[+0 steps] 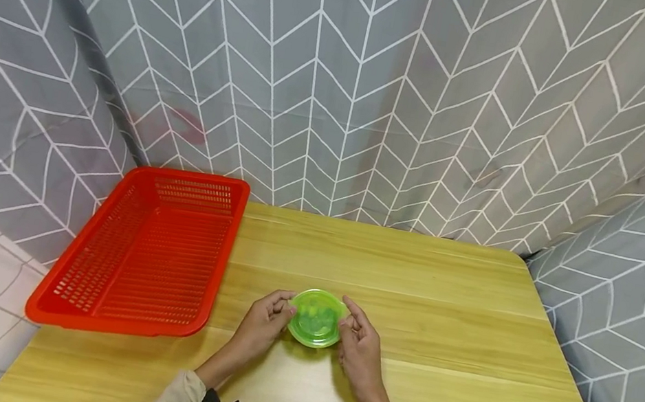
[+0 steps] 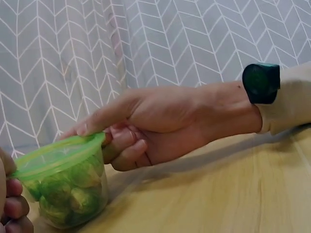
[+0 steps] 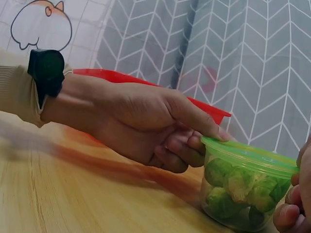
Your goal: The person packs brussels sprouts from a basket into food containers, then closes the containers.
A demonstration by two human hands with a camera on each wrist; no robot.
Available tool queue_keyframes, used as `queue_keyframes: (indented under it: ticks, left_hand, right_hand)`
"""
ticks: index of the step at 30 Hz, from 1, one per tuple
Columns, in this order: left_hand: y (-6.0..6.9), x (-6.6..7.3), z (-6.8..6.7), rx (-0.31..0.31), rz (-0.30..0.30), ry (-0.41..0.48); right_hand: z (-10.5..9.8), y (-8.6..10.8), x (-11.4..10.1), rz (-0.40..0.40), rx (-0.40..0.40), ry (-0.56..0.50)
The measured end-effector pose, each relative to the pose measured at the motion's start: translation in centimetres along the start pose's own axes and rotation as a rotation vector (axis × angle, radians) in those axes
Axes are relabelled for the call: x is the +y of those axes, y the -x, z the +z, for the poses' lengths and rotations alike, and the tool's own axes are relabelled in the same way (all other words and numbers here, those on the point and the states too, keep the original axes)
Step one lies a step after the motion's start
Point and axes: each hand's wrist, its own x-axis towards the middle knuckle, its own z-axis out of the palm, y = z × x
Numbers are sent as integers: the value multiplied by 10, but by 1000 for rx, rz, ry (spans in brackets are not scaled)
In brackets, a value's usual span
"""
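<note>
A small clear plastic container point(image 1: 313, 330) with a green lid point(image 1: 318, 307) stands upright on the wooden table. Through its wall several Brussels sprouts point(image 3: 240, 184) show. My left hand point(image 1: 267, 318) pinches the lid's rim on the left, thumb on top and the other fingers curled beneath. On the opposite side my right hand point(image 1: 361, 349) grips the rim between thumb and index finger. In the left wrist view the right hand point(image 2: 163, 116) reaches in from the right. The right wrist view has the left hand point(image 3: 131, 116) coming from the left.
A red plastic basket point(image 1: 163, 261) with slotted walls sits at the table's left side. Wood-grain tabletop point(image 1: 465, 333) extends right of the hands. Grey patterned curtains point(image 1: 339, 92) hang behind the table and at both sides.
</note>
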Motion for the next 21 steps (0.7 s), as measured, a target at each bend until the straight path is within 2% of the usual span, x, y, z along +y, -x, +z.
queue_keyframes:
  ticks: [5,8,16,21]
  left_hand:
    - [1,-3,0,-19,56,-53]
    - [3,-3,0,-16,67,-89]
    - [1,-7,-2,14,85,-76]
    - [7,-14,-7,49,89,-148]
  right_hand:
    - [0,0,2,-25,-14,43]
    - [1,0,4,-40,-18,68]
    - [6,-3,10,-81,-7,128]
    - [10,-1,20,-189,14,267]
